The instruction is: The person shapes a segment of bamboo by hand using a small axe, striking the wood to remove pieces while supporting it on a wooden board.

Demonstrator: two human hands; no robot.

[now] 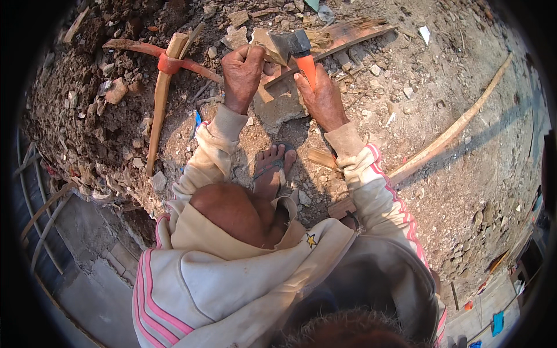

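- Left hand point(242, 74) is clamped around a short wooden piece point(268, 49), holding it upright on a flat stone point(280, 107) — the stone looks to serve as an anvil, so the wood has a hard backing instead of loose dirt.
- Right hand point(321, 95) is wrapped tight on the orange handle of a hatchet point(299, 51). Grip sits high, close to the head; I'd judge that's for short, controlled chops rather than full swings.
- The hatchet's grey head rests at the top of the wooden piece, edge against it or just beside it — exact contact can't be told from this view.
- Left foot point(272, 168) in a sandal is planted just below the stone; the person crouches, knee up between the arms, which keeps both hands close over the work.
- A pickaxe point(165, 75) with a wooden shaft and rusty red head lies on the ground to the left, well apart from the hands.
- A long pale pole point(449, 136) runs diagonally on the right; splintered boards point(348, 32) lie just beyond the hatchet.
- Surface: bare dry earth with rubble, stone bits and wood chips. Outdoors, hard sunlight. A concrete ledge or drain point(87, 243) drops away at lower left.
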